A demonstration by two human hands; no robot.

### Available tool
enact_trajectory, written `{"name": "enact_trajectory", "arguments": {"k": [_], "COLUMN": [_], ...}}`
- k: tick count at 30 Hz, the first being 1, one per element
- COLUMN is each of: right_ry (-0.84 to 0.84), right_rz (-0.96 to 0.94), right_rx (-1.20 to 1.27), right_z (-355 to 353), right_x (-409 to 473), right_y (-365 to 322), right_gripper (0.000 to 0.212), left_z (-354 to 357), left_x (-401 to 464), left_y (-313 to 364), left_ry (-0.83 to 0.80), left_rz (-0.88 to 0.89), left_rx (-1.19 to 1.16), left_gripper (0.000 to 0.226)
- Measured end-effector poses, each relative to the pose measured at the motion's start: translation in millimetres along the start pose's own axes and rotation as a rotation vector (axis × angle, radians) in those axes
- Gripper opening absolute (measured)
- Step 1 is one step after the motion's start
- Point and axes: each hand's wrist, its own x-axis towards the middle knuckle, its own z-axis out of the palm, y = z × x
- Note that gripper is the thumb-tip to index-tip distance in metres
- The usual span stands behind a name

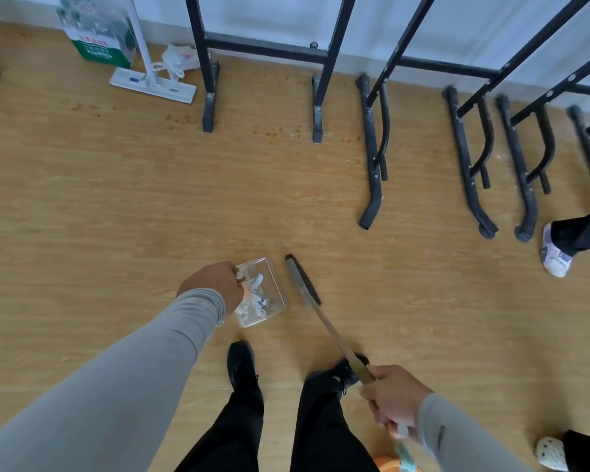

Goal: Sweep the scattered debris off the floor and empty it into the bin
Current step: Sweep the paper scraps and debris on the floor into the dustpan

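A: Floor (116,199): pale wood-grain planks, smooth, matte. What's the left hand (212,287) on?

B: Fingers curled tight round the near edge of a clear plastic dustpan (269,294), boxy, see-through walls. It sits low over the planks; can't tell whether it touches them. Grey stretchy sleeve to the wrist.

A: Contents?

B: Debris (256,301) inside the pan: crumpled white scraps with blue marks. Too small to count the pieces.

A: Right hand (394,400)?

B: Wrapped in a fist round the long thin broom handle (334,335), which is flat-sided and dull metal in colour. Something pale green pokes out below the fist, blurred. The handle runs up and left to a narrow brush head (302,279), dark bristles, lying just beside the pan's right side, apart from it.

A: Loose bits still on the floor?

B: Small orange-brown specks (273,131) scattered near the black metal frames, well apart from the pan. Can't count them.

A: Frames?

B: Black painted tube legs (372,148) along the white wall. Six floor feet in sight, two straight, four curved.

A: Shoes?

B: Two black ones (241,362) under black trousers, the wearer's own. One white trainer (556,253) at the right edge, one pale slipper (552,453) bottom right.

A: Back left?

B: One flat white mop (152,81), one green-and-white printed bag (96,32), one crumpled white plastic bag (179,59).
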Motion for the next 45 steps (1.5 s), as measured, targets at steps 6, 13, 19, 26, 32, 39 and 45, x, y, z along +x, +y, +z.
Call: {"name": "enact_trajectory", "arguments": {"k": [6,13,19,26,32,39,45], "right_ry": [0.009,0.176,-0.010,0.120,0.237,0.343,0.424], "right_rz": [-0.091,-0.148,-0.121,-0.171,-0.328,-0.413,-0.454], "right_rx": [0.098,-0.209,-0.105,-0.051,0.097,0.126,0.051], "right_z": [-72,-25,-27,-61,-69,-87,-109], "right_x": [-49,-15,-19,-74,-123,-125,-101], "right_y": [16,-7,-14,-26,-48,-2,-34], "right_gripper": [0.036,0.034,0.034,0.023,0.016,0.025,0.011], "left_z": [-1,1,6,-28,-76,-109,-123], "left_x": [0,4,8,-2,-45,-78,-93], "left_y": [2,0,-2,-17,-43,-39,-6], "left_ry": [-0.005,-0.013,-0.090,-0.101,0.060,0.145,0.194], "left_rz": [0.008,0.001,-0.039,-0.016,0.003,-0.004,-0.032], "left_rx": [-0.009,-0.006,-0.047,-0.080,-0.238,-0.365,-0.423], "left_gripper": [0.003,0.003,0.015,0.026,0.034,0.024,0.024]}}
